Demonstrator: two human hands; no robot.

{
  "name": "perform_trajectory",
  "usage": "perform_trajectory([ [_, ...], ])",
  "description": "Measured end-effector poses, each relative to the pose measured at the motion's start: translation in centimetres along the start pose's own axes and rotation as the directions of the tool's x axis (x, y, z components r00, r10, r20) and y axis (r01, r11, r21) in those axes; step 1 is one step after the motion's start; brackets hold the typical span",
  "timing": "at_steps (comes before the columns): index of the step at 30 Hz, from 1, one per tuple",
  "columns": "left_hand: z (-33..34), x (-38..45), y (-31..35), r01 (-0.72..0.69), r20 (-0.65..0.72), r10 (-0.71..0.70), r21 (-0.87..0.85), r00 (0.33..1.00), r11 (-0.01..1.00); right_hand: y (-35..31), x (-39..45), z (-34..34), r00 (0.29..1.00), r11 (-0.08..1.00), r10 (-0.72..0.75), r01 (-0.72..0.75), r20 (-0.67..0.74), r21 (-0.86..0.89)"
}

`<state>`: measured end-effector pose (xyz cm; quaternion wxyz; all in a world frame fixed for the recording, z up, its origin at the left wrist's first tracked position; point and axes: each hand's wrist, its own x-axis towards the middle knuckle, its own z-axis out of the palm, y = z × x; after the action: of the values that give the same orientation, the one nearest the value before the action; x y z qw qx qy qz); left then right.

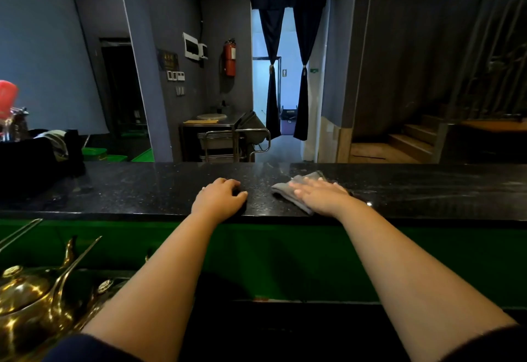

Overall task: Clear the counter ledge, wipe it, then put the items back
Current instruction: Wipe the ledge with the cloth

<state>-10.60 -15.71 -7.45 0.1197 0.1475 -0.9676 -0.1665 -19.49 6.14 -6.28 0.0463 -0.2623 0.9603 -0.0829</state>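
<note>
Wiping stage: right hand (pixel 319 194) lies flat, fingers straight, pressing a grey cloth (pixel 288 190) onto the black tabletop (pixel 142 190) near its front edge; left hand (pixel 219 199), loosely curled and holding nothing, rests beside it, probably for bracing.

two bare forearms reach out from dark navy sleeves (pixel 85 347) (pushed up near the elbows); left hand (pixel 218 200) and right hand (pixel 319 194) wear no gloves.

Dim grey walls (pixel 45 47), dark curtains (pixel 272 76) framing a bright doorway (pixel 288 76).
</note>
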Motion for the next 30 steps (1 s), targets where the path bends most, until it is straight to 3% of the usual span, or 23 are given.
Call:
perform_trajectory([
  [3, 0.7, 0.3, 1.1, -0.021, -0.005, 0.021, 0.007, 1.000, 1.000, -1.7, -0.1, 0.4, 0.997, 0.996, 0.077, -0.077, -0.002, -0.039],
  [7, 1.1, 0.9, 0.9, 0.002, -0.001, -0.002, 0.046, 1.000, 0.999, -3.3, -1.5, 1.7, 0.984, 0.982, -0.176, 0.177, 0.016, -0.066],
  [9, 1.2, 0.9, 0.6, -0.013, -0.023, 0.014, 0.043, 1.000, 0.999, -1.9, -1.3, 0.9, 0.974, 0.974, -0.220, 0.222, 0.053, -0.041],
  [15, 1.6, 1.1, 0.8, 0.031, -0.001, -0.031, 0.116, 1.000, 0.993, -1.6, 4.9, -0.3, 0.996, 0.998, 0.047, -0.044, 0.079, -0.034],
  [22, 1.7, 1.6, 0.5, 0.023, 0.041, -0.031, 0.170, 0.999, 0.985, -6.6, 13.9, 0.1, 0.965, 0.971, -0.209, 0.224, 0.157, -0.080],
  [25, 1.5, 1.5, 0.5, 0.023, 0.058, -0.033, 0.169, 0.998, 0.985, -4.8, 16.3, -0.6, 0.983, 0.989, -0.134, 0.141, 0.124, -0.049],
  [28, 1.3, 1.1, 0.5, 0.016, 0.067, -0.027, 0.155, 0.997, 0.988, -1.8, 17.4, -1.2, 0.994, 0.995, 0.092, -0.090, 0.057, -0.038],
  [30, 1.5, 1.1, 0.6, 0.004, 0.075, -0.016, 0.153, 0.997, 0.988, -0.2, 17.5, -1.1, 0.964, 0.963, 0.265, -0.262, 0.034, -0.062],
])
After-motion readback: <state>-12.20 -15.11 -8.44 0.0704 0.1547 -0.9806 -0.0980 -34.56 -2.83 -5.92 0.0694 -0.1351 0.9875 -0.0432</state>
